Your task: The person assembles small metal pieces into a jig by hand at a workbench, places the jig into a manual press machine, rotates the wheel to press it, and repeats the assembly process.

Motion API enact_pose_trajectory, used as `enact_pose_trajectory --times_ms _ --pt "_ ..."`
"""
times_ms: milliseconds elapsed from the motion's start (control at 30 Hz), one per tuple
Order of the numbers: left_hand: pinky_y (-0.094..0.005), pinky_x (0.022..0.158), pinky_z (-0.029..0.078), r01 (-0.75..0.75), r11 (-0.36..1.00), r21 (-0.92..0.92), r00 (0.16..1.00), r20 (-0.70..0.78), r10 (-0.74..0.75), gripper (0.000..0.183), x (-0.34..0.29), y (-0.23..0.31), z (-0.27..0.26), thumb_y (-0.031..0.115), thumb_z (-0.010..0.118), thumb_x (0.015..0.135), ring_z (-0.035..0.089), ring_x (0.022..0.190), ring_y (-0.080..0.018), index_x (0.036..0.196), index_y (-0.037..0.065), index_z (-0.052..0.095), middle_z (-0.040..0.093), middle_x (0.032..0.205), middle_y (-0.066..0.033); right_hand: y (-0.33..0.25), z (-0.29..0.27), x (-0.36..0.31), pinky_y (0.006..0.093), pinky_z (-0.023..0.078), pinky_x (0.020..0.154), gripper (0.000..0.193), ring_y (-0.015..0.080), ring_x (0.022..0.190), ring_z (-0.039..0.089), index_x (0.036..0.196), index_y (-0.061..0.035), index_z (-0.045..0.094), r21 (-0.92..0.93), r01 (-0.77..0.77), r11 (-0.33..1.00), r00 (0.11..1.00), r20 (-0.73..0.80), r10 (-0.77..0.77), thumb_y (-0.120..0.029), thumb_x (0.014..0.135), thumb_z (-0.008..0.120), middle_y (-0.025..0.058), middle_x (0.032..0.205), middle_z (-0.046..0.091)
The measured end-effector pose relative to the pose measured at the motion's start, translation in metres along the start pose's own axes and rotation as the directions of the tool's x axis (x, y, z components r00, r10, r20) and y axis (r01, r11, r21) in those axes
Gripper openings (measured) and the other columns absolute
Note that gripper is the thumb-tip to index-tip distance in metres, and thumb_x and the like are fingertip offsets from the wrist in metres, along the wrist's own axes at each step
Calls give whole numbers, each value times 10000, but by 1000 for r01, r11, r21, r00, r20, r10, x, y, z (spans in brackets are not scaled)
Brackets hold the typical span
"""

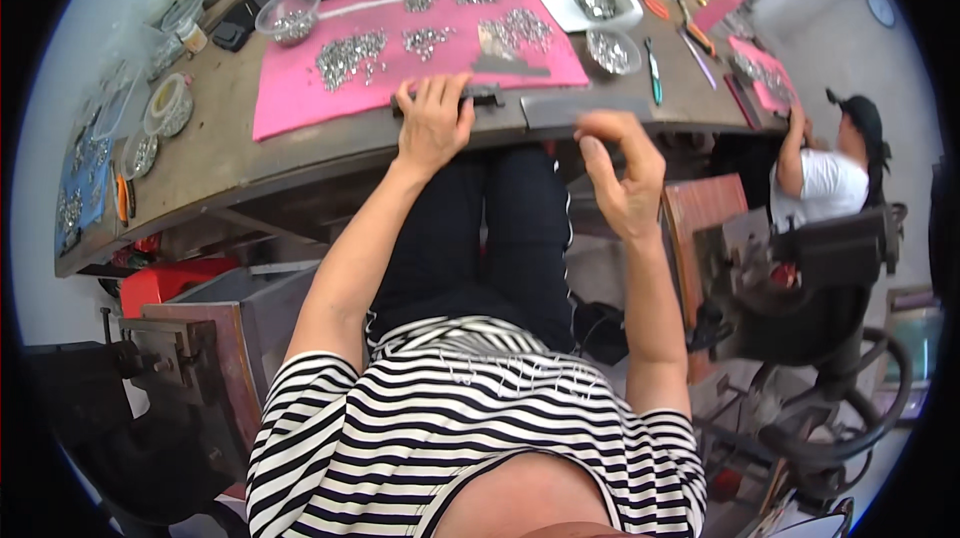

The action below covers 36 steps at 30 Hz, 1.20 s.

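Observation:
My left hand (435,128) is closed over a dark metal bar-shaped block (485,95) at the front edge of the pink mat (285,103), its fingers hiding much of the block. To the right, my right hand (630,178) is lifted in front of the bench edge, thumb and forefinger curled toward each other. Its fingertips are blurred, so anything between them is too small to make out. A flat grey metal plate (560,112) lies just beyond that hand. Small shiny metal parts lie in heaps on the mat, one large heap (350,60) beyond my left hand.
Plastic tubs of metal parts (290,28) line the mat's far side, near a white tray (560,3). A green-handled tool (653,73) lies right. Dark machines with a handwheel (885,378) and a vise (185,363) flank me. Another person (825,173) works at right.

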<state>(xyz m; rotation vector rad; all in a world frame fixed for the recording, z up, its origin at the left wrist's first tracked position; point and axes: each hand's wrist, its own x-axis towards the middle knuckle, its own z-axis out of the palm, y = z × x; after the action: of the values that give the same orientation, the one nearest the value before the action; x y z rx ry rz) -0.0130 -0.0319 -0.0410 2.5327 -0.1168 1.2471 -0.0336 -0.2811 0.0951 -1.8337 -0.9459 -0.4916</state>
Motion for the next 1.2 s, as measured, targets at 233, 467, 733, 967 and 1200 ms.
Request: enact_pose_trajectory --times_ms 233,467,733,967,1200 --pt "-514 1046 315 18 997 72 998 62 -22 441 4 6 -6 196 693 872 591 1051 -223 1292 105 596 615 1101 -60 95 35 28 360 483 712 87 278 740 656 833 -3 678 -157 -54 986 998 37 60 -28 916 674 120 777 670" --pt "-519 1049 311 61 996 67 989 129 -70 440 8 8 -8 179 717 862 592 1052 -216 1281 108 600 606 1100 -50 181 104 105 415 503 738 84 318 808 626 945 -35 737 -155 35 987 993 121 -16 -53 879 688 134 845 633" --pt "-507 1057 308 153 980 -128 983 118 -138 390 5 7 -13 76 711 826 620 1071 -213 1205 136 642 613 1159 -44 202 164 120 430 458 822 101 295 873 601 915 -92 766 -494 125 861 978 207 -23 -167 858 729 104 865 629" --pt "-454 1075 287 158 964 -216 978 169 -122 462 10 6 -17 -2 691 793 623 1094 -209 1232 131 630 614 1164 -39 190 156 125 446 507 736 101 341 795 641 928 -25 702 -431 36 902 977 204 58 -106 868 698 136 854 647" --pt "-457 1070 284 163 961 -223 980 147 -132 443 7 3 -15 23 698 843 628 1091 -205 1267 117 611 624 1171 -33 108 104 69 347 531 716 84 256 784 672 971 15 667 -45 -327 944 914 239 328 -2 892 691 122 890 663"
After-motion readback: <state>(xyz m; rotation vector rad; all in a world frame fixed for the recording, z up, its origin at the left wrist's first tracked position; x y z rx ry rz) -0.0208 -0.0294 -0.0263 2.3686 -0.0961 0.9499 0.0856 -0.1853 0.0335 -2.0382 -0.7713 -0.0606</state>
